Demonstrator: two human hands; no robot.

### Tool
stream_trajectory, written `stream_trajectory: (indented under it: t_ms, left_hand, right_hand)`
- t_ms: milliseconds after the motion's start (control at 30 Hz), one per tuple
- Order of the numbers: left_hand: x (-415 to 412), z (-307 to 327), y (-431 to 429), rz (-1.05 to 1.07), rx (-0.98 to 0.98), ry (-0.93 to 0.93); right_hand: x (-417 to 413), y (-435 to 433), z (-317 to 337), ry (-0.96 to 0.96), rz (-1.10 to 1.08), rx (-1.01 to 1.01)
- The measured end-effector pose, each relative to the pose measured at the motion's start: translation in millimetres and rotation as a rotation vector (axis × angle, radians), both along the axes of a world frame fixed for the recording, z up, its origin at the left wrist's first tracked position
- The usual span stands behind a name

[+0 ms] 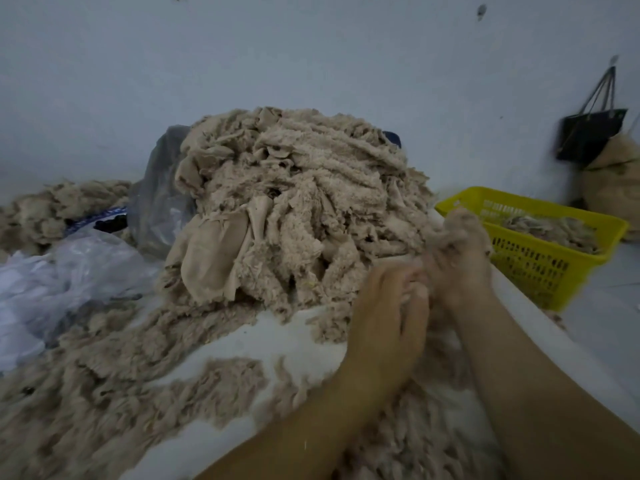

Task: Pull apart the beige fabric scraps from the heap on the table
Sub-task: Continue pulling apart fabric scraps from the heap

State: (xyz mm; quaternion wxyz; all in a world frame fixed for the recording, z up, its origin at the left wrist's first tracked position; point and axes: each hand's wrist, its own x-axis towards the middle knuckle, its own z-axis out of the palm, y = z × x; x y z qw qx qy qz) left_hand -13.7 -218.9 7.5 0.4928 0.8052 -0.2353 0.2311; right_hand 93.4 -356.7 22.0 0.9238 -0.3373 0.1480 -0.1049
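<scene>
A tall heap of beige fabric scraps (294,202) rises in the middle of the white table (294,337). My left hand (388,317) and my right hand (457,268) meet just right of the heap's foot. Both grip one fuzzy beige scrap (460,220), which sticks up above my right hand. The fingers are blurred and partly covered by fibre. Loose shredded beige fluff (104,386) lies spread over the near left of the table and beneath my forearms.
A yellow plastic basket (540,268) holding beige fluff stands at the right. Clear plastic bags (69,278) lie at the left, with another fluff pile (52,209) behind them. A black bag (592,133) hangs on the wall above a stuffed sack (616,188).
</scene>
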Motion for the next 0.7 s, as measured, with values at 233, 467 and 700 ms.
stream_trajectory:
  t_ms: [233,467,700]
  left_hand:
    - [87.2,6.3,11.4,0.254,-0.074,0.281]
    - [38.4,-25.2,49.6,0.314,-0.508,0.385]
    - [43.9,-4.1,93.8,0.431,-0.52,0.362]
  right_hand:
    - [-21.4,92.0,-29.0,0.257,-0.137,-0.488]
    - [-56.0,134.8,-30.0,0.19,0.018,-0.587]
    - [3.2,153.2,-6.0,-0.052,0.26,-1.311]
